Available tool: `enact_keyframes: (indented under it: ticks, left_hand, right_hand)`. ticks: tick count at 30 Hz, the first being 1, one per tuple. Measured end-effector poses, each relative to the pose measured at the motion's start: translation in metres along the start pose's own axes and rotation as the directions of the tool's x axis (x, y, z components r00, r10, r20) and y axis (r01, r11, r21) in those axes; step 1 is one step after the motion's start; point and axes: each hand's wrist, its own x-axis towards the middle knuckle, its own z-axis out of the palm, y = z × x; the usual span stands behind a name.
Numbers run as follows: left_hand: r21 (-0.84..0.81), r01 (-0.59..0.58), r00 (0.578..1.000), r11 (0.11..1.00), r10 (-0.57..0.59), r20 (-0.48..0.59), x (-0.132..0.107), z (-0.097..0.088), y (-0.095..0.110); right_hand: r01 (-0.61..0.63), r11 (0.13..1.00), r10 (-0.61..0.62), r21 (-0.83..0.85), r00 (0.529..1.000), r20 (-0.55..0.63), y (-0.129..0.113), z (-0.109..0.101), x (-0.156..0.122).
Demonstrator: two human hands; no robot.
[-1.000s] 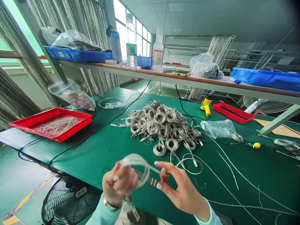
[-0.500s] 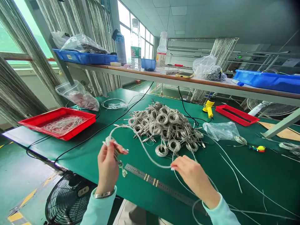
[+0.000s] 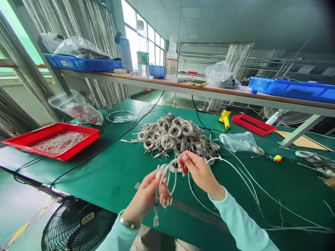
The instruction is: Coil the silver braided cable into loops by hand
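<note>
My left hand [image 3: 148,195] is closed round a small coil of silvery cable [image 3: 164,174], whose plug end dangles below the fingers. My right hand [image 3: 197,170] pinches the same cable just right of the coil, and the loose length runs off to the right across the green table [image 3: 110,167]. Behind my hands lies a big pile of wound cable coils [image 3: 178,136]. A metal ruler [image 3: 199,214] lies flat on the table under my wrists.
A red tray of wires [image 3: 52,141] sits at the left, with a plastic bag [image 3: 75,108] behind it. Another red tray [image 3: 252,123], a yellow tool [image 3: 224,116] and a clear bag [image 3: 237,141] lie at the right. A fan [image 3: 75,226] stands below the table edge. Bottles and blue bins line the shelf.
My hands were apart with the cable stretched between them. They have come together, and the cable is now wound into a loop at my left hand.
</note>
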Motion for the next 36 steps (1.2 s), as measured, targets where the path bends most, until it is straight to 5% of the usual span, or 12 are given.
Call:
enact_keyframes:
  ticks: [5, 16, 25, 33, 36]
  left_hand:
    - [-0.253, 0.043, 0.994, 0.966, -0.015, 0.111, 0.002, 0.005, -0.004]
    - [-0.577, 0.136, 0.952, 0.805, 0.055, 0.301, 0.002, 0.002, -0.008]
    - [-0.628, 0.168, 0.953, 0.760, 0.039, 0.301, -0.001, -0.001, -0.010]
    - [-0.544, 0.228, 0.939, 0.807, -0.034, 0.342, 0.009, 0.002, -0.017]
    - [-0.601, 0.120, 0.977, 0.790, 0.013, 0.212, 0.011, -0.007, -0.006]
  right_hand:
    - [-0.137, 0.955, 0.171, 0.264, 0.979, -0.109, 0.011, 0.008, 0.010]
    - [-0.081, 0.976, 0.123, 0.203, 0.971, -0.204, 0.012, 0.002, 0.030]
    - [-0.060, 0.993, 0.084, 0.102, 0.965, -0.250, 0.021, -0.008, 0.031]
    - [-0.105, 0.992, 0.120, 0.068, 0.949, -0.291, 0.048, -0.022, 0.031]
    - [-0.194, 0.979, 0.203, 0.065, 0.960, -0.191, 0.052, -0.023, 0.020]
